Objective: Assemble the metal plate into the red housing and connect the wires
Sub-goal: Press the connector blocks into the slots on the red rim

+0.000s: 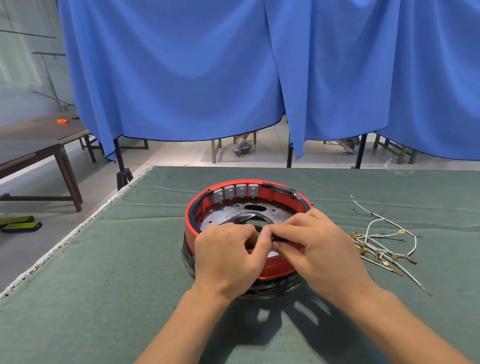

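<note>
Green cloth covers the counter [95, 290], and at its middle the red housing [194, 217] already holds the metal plate [224, 215]. Both the left hand [226, 256] and right hand [309, 242] pinch a small dark part [280, 239] at its near rim. Toward the right edge the wires [382, 246] lie loose, apparently none connected yet.

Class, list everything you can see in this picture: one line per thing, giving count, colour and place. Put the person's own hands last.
red housing: one, red ring, centre of the table.
metal plate: one, grey, inside the housing.
grey terminal blocks: four, on the housing's far inner wall.
wires: a loose bundle, white with brass ends, right of the housing.
green cloth: one, covers the table.
blue curtain: hangs behind the table.
wooden tables: brown, far left.
left hand: over the housing's near rim, fingers curled.
right hand: beside it, pinching a small dark part.
</note>
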A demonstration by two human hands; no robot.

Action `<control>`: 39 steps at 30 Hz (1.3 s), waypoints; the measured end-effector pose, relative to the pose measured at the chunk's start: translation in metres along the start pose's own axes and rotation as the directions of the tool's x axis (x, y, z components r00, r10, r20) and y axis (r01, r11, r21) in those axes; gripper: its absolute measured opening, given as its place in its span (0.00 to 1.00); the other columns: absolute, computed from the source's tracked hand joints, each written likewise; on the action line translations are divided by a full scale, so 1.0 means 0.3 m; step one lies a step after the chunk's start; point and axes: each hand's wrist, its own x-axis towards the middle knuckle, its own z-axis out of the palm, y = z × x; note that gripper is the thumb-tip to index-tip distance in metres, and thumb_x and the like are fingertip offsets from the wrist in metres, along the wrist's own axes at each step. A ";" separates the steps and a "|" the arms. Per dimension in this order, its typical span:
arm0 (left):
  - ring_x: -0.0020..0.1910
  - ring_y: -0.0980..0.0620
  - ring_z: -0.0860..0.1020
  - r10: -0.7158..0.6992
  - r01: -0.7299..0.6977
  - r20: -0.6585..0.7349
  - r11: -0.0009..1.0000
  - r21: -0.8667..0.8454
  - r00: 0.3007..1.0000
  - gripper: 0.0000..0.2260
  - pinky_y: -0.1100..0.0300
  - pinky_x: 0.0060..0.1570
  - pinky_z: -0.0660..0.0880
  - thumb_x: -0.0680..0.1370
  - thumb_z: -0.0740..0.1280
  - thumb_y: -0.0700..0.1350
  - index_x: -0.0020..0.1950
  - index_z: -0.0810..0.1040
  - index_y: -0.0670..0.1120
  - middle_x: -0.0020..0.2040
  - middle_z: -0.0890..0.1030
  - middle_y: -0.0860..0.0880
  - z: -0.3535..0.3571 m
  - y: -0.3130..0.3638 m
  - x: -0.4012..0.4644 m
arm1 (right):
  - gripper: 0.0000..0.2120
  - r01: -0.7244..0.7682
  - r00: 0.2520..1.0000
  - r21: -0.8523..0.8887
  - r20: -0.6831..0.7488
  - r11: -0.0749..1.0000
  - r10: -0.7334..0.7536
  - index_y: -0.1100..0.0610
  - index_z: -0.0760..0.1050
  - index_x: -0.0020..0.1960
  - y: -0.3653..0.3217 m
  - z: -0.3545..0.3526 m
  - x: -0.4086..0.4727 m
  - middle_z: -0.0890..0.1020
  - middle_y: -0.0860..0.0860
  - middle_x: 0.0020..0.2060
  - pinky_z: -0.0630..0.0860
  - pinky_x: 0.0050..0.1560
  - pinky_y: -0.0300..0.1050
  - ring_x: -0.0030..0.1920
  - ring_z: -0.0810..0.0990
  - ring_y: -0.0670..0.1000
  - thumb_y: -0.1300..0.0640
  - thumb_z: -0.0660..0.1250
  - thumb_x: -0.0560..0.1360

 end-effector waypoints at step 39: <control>0.37 0.60 0.80 0.052 -0.049 0.103 0.998 -0.033 0.993 0.19 0.68 0.31 0.64 0.74 0.53 0.55 0.49 0.84 0.57 0.38 0.84 0.58 -0.018 0.019 0.011 | 0.08 -0.395 0.912 0.486 0.311 0.780 0.268 0.51 0.80 0.36 0.079 -0.049 0.047 0.81 0.46 0.38 0.71 0.42 0.30 0.37 0.76 0.40 0.61 0.72 0.72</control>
